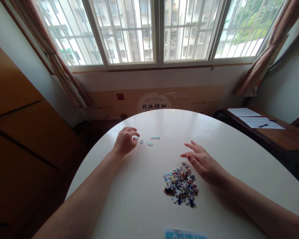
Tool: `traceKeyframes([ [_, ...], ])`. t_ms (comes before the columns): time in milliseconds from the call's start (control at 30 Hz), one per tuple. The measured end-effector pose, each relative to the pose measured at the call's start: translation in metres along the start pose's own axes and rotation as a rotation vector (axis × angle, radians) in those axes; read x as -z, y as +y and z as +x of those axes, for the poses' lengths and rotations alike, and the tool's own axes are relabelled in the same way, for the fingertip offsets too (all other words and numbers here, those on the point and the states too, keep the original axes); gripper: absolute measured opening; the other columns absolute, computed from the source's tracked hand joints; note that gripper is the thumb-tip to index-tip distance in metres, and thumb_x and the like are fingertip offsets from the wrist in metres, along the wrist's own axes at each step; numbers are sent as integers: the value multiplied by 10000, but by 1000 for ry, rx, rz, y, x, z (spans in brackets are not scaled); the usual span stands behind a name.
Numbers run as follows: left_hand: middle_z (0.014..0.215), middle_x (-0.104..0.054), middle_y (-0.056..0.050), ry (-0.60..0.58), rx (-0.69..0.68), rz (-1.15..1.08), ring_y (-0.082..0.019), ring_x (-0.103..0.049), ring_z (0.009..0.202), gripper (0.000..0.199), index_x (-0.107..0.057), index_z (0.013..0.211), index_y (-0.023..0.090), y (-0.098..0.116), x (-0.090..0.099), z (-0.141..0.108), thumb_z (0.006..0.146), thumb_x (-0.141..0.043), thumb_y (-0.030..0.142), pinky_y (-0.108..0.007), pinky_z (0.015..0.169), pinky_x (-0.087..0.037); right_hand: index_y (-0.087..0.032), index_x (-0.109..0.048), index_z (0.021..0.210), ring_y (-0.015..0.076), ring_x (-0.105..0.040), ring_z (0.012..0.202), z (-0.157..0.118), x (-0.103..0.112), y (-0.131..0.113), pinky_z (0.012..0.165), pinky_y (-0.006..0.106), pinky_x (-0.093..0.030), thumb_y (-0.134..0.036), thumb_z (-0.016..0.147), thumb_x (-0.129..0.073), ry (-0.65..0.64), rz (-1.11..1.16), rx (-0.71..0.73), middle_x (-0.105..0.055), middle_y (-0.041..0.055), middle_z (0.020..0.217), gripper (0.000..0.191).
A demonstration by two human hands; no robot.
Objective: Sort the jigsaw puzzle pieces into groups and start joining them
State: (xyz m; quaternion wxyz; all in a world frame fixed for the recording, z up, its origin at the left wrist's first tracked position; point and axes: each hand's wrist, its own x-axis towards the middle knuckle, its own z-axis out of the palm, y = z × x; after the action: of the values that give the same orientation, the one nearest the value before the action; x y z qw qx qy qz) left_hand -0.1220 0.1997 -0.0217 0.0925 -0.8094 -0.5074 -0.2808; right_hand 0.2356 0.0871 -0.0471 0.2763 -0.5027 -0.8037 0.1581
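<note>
Puzzle pieces (180, 184) lie heaped on the near worktop (129, 202) and loose farther left; I judge sorting is in hand, calling next for a light pinch, fingers apart on left hand (126, 140) and right hand (204, 164).

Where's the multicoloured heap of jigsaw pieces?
In the head view, right of centre: the multicoloured heap of jigsaw pieces lies on the glossy white rounded table, left of and nearer the camera than the bare right hand.
</note>
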Motion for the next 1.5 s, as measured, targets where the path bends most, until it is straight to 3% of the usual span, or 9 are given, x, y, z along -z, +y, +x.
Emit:
traceKeyframes([
  [167, 1071, -731, -68, -19, 18, 7, -288, -623, 1070, 286, -788, 782, 225, 0, -3, -2, 731, -542, 87, -466, 993, -509, -279, -752, 1143, 345, -248, 1524, 0, 0, -1, 1179, 669, -253, -496, 1056, -316, 7, 3, 2, -516, 98, 1516, 495],
  [400, 1013, -734, -77, -25, 66, -2, -297, -612, 1001, 259, -786, 876, 208, 0, -8, -3, 787, -552, 137, -485, 974, -506, -278, -753, 1142, 344, -253, 1523, 0, -1, 0, 1173, 679, -258, -497, 1054, -324, 19, 14, 7, -527, 97, 1506, 490],
  [633, 997, -735, -35, -129, 8, -69, -242, -615, 998, 269, -797, 786, 261, -5, -15, -3, 789, -580, 102, -401, 974, -523, -268, -753, 1151, 347, -247, 1524, 0, -1, 2, 1182, 666, -248, -494, 1054, -316, -1, 13, -5, -516, 109, 1515, 502],
  [967, 1280, -674, -57, -173, -48, -30, -275, -550, 1218, 303, -813, 1048, 296, 7, -23, -1, 922, -544, 229, -472, 1083, -478, -281, -755, 1134, 348, -256, 1521, 0, -4, 4, 1178, 676, -255, -509, 1049, -326, 12, 23, -3, -531, 94, 1504, 494],
  [1200, 1340, -638, -74, -216, -47, 6, -296, -533, 1261, 422, -783, 1156, 299, 8, -27, -2, 874, -523, 120, -488, 1105, -456, -258, -757, 1143, 359, -245, 1524, 0, -2, 3, 1181, 674, -243, -506, 1048, -320, -3, 16, -5, -511, 115, 1520, 511],
  [1500, 1387, -601, -76, -230, -53, 12, -309, -521, 1281, 448, -773, 1177, 311, 7, -27, -1, 882, -507, 102, -497, 1096, -456, -261, -754, 1144, 351, -249, 1523, 0, -3, 4, 1183, 663, -249, -493, 1049, -335, -12, 10, -5, -510, 112, 1522, 488],
])
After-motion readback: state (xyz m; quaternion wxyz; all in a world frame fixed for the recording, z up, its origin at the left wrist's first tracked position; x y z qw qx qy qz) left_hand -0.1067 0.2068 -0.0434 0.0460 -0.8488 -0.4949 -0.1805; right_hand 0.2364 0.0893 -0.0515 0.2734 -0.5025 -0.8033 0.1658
